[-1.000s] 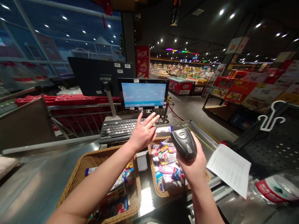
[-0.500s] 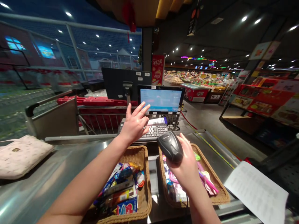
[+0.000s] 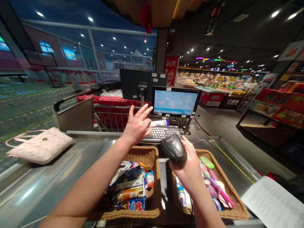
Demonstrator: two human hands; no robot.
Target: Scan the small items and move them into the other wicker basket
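A stainless-steel checkout tabletop (image 3: 45, 180) runs across the view, with a red-and-grey shopping cart (image 3: 114, 115) beyond it and a touchscreen monitor (image 3: 175, 102) above a keyboard (image 3: 163, 132). Two wicker baskets sit side by side on the tabletop: the left basket (image 3: 155, 177) and the right basket (image 3: 237, 205), both filled with packaged goods (image 3: 129, 186). A pale handbag (image 3: 39, 145) lies further left, and a printed sheet (image 3: 273, 204) lies at the lower right. The left hand (image 3: 137, 125) is open, its fingers (image 3: 142, 110) spread wide and holding nothing, close to the keyboard and a white tube (image 3: 159, 123) lying there. The right hand (image 3: 187, 167) grips a black handheld barcode scanner (image 3: 174, 148) above the right basket, its fingers (image 3: 187, 144) wrapped around the scanner.
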